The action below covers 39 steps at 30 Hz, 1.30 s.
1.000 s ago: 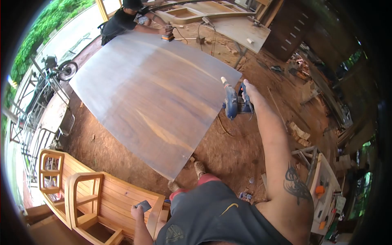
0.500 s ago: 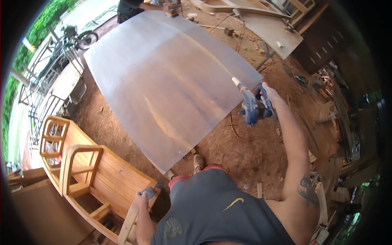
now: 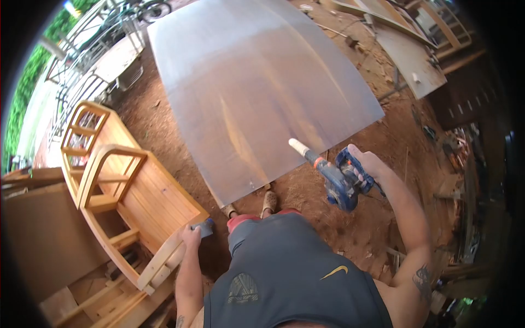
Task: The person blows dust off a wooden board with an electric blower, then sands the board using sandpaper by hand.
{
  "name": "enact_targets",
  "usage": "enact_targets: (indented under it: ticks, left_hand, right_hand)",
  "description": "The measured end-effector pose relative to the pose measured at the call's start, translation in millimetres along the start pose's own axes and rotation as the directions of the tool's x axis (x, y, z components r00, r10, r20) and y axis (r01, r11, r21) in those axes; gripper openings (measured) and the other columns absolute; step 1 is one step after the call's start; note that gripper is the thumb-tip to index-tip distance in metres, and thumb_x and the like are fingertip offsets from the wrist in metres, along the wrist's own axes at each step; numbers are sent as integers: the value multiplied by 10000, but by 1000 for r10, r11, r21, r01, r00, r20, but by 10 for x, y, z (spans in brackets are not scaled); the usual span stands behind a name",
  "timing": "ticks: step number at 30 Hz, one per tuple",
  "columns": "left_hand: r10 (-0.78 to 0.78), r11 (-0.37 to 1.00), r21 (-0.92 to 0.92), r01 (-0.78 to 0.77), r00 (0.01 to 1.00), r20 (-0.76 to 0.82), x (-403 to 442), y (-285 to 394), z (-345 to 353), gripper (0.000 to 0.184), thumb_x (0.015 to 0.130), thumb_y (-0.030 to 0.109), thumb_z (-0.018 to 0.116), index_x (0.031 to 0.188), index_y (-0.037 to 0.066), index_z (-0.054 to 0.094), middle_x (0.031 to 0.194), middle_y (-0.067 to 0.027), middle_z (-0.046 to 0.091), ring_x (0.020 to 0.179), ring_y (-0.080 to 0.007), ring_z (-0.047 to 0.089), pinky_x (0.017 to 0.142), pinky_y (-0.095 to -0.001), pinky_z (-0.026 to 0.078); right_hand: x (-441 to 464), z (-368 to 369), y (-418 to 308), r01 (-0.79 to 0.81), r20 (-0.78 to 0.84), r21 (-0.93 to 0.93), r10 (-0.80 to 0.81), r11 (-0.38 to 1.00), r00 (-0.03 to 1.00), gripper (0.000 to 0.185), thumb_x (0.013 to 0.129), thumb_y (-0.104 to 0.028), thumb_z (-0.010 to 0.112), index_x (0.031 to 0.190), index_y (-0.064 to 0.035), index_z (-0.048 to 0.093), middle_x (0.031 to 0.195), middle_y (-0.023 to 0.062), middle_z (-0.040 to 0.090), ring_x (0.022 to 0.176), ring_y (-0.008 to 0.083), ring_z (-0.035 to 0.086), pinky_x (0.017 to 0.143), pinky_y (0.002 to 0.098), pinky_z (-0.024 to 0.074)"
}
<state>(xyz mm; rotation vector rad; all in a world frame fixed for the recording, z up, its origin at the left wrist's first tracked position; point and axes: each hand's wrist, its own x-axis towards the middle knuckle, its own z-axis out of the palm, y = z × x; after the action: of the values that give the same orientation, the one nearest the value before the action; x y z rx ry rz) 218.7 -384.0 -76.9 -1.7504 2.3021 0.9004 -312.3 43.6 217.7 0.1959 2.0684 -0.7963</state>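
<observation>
My right hand (image 3: 369,164) is wrapped round the handle of a blue handheld blower (image 3: 343,194). The blower's pale nozzle (image 3: 298,146) points up and left over the near edge of a broad brown panel (image 3: 262,87), which has a hazy, whitish surface with yellowish streaks. At lower left, my left hand (image 3: 191,236) grips a small grey-blue block (image 3: 206,227); its exact kind is unclear. That hand is beside the end of a varnished wooden bench-like piece (image 3: 164,199) with curved arms.
A motorcycle (image 3: 153,12) and metal frames (image 3: 87,71) stand at upper left. Wooden frames and a board (image 3: 404,57) lie at upper right. Timber scraps (image 3: 459,186) line the right side. A cardboard-coloured sheet (image 3: 46,235) leans at left. The ground is reddish dirt.
The blower has come back toward my body, its nozzle now over the panel's near edge. My view has shifted, and the co-worker with a power tool at the far end has left the frame.
</observation>
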Motion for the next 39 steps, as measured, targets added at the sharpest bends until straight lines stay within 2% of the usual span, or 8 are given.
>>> enact_targets:
  ticks: [7,11,15,20,24,31,35,39]
  left_hand:
    - [-127,992,26,127,992,-2,-245,58,-23,400,799,350,730,993,7,662,987,-275,711,988,-445,685,886,-501,533]
    - [-147,989,-28,146,987,-58,-416,-180,131,401,791,352,726,988,8,666,986,-278,712,984,-452,685,892,-508,534]
    - [-239,970,-66,236,970,-43,-710,-226,103,394,785,350,720,974,8,669,981,-275,715,975,-458,684,896,-512,536]
    - [-270,960,-89,264,961,-65,-906,-436,156,369,775,330,697,963,13,677,966,-273,717,964,-458,689,879,-513,542]
    - [-289,954,-87,285,957,-36,-914,-528,138,353,774,311,683,957,8,679,971,-276,717,973,-460,687,884,-517,540]
    - [-290,952,-102,288,957,-3,-437,-500,-89,377,769,318,684,969,-1,684,997,-278,719,996,-452,688,914,-503,538]
    - [-271,950,-174,261,962,-37,-26,-508,-241,407,769,328,698,1001,-7,695,1003,-284,718,998,-450,689,917,-497,538]
    - [-306,939,-164,301,952,-1,244,-508,-443,408,774,316,727,1006,-18,693,980,-278,716,961,-435,692,875,-494,537]
  right_hand:
    - [-26,595,-519,88,215,-255,-33,963,976,731,979,-727,532,852,-20,667,666,45,600,497,123,545,471,296,451]
    - [52,1001,-903,218,316,-377,-96,900,944,749,983,-727,524,898,0,684,664,48,599,504,128,547,479,309,456]
    - [163,1214,-1410,304,349,-374,-170,876,922,783,978,-744,511,932,14,701,654,48,601,497,137,548,484,316,452]
    - [371,1318,-2197,435,294,-438,-332,786,896,805,959,-764,521,845,8,717,613,56,585,470,148,547,481,332,457]
    - [434,1427,-2934,475,214,-434,-424,766,880,761,964,-742,542,828,-7,683,586,44,572,414,135,514,418,318,432]
    - [817,1871,-4210,445,128,-368,-430,816,894,734,976,-722,534,873,-11,683,624,53,585,420,126,517,408,297,425]
    - [1256,2137,-4807,447,174,-257,-414,857,893,705,973,-732,523,906,-39,637,627,41,544,422,121,497,400,288,429]
    - [1731,2403,-5279,470,173,-196,-441,861,881,667,988,-720,501,954,-65,624,637,39,525,410,128,457,387,286,404]
